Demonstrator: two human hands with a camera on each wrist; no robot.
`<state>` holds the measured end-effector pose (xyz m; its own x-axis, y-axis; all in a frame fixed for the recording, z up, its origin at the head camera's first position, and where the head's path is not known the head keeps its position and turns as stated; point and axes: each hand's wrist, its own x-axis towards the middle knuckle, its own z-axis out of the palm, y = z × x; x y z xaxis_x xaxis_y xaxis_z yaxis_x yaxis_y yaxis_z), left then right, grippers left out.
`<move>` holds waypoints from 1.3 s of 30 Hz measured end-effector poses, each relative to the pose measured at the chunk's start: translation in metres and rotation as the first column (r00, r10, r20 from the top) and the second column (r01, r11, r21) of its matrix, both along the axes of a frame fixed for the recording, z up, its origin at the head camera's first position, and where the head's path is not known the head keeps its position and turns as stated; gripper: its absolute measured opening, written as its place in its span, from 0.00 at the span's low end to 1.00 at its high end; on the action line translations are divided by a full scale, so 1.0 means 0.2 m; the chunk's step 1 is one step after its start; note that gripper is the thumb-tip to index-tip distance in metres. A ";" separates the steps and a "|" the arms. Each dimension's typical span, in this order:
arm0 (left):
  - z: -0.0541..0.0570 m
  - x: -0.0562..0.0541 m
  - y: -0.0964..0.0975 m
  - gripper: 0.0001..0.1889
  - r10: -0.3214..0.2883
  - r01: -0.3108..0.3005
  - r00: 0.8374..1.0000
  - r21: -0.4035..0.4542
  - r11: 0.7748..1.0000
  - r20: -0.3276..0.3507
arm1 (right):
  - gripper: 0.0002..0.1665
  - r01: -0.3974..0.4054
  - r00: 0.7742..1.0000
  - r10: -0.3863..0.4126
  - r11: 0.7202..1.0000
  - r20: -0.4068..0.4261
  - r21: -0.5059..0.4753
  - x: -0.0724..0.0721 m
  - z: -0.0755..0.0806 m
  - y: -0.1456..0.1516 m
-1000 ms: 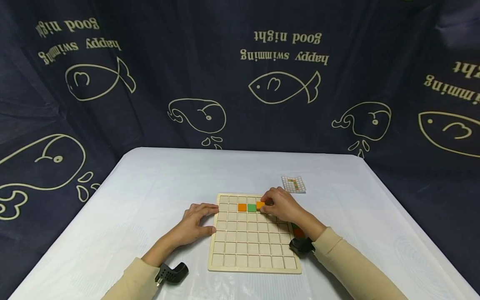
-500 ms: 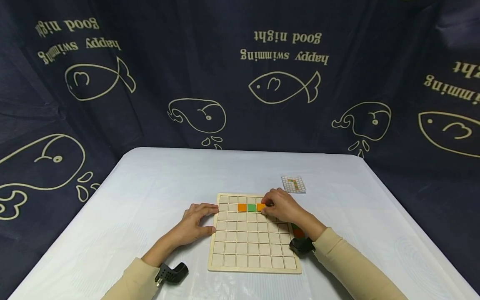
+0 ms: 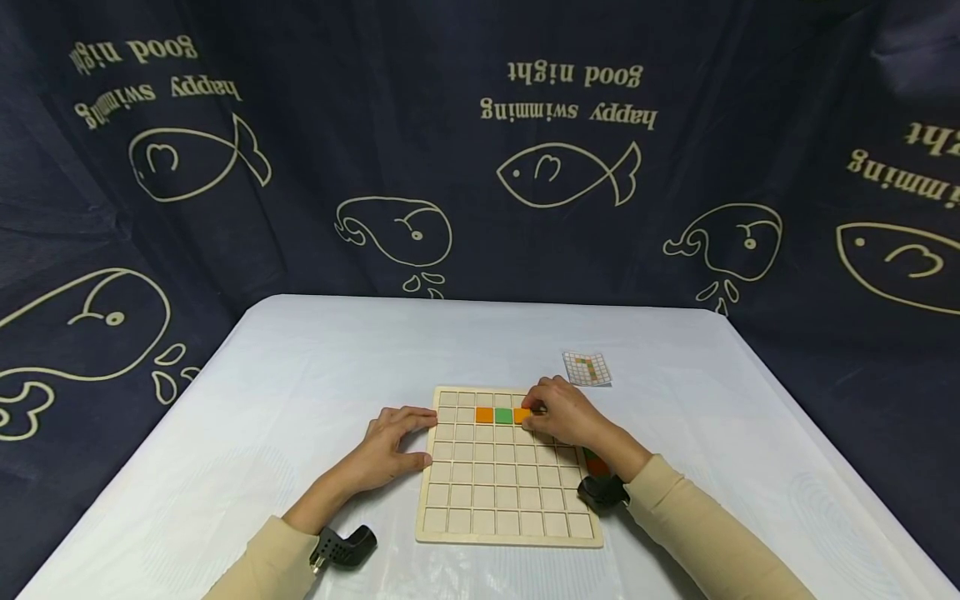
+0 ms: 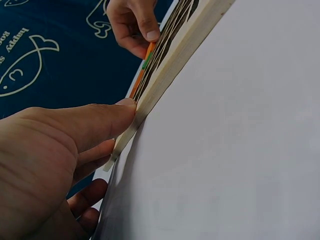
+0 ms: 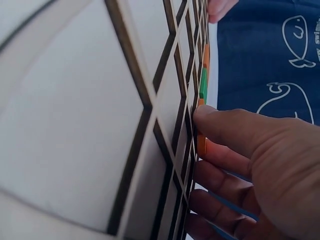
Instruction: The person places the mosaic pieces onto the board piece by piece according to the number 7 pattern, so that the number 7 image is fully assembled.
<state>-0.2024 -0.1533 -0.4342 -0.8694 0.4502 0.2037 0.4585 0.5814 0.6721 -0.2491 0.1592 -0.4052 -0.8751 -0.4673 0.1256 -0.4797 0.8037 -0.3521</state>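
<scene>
A square wooden grid board [image 3: 495,523] lies on the table. In its second row from the far edge sit an orange tile [image 3: 484,415] and a green tile [image 3: 503,416], side by side. My right hand [image 3: 567,413] pinches another orange tile [image 3: 519,415] between thumb and fingers, in or over the cell to the right of the green one. The right wrist view shows this orange tile [image 5: 201,146] partly under the thumb. Along the board's left edge rests my left hand [image 3: 387,448], thumb and fingertips touching the rim with fingers extended.
Beyond the board lies a small card [image 3: 587,369] printed with a coloured grid pattern. Red and green pieces [image 3: 596,463] lie at the board's right edge, partly hidden by the right forearm. A dark curtain [image 3: 480,167] hangs behind the white table [image 3: 360,350].
The orange tile in my right hand has shifted slightly right and down, into line with the other tiles, during the first half second. My left hand and the board stay where they were.
</scene>
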 end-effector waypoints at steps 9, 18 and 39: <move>0.00 0.00 0.00 0.27 0.001 -0.001 1.000 -0.009 1.000 0.003 | 0.13 0.005 1.000 -0.005 1.000 -0.007 0.006 -0.01 -0.01 0.00; 0.00 0.00 0.00 0.27 -0.002 0.002 1.000 -0.005 1.000 -0.002 | 0.13 0.002 1.000 -0.002 1.000 -0.003 -0.001 0.00 0.00 0.00; 0.00 0.00 0.00 0.27 0.002 -0.002 1.000 -0.009 1.000 0.007 | 0.16 0.019 0.999 -0.017 0.997 0.032 -0.080 0.02 0.06 0.04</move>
<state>-0.2033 -0.1530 -0.4342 -0.8718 0.4499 0.1939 0.4526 0.5882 0.6702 -0.2442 0.1679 -0.3941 -0.8874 -0.4408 0.1348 -0.4531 0.7808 -0.4301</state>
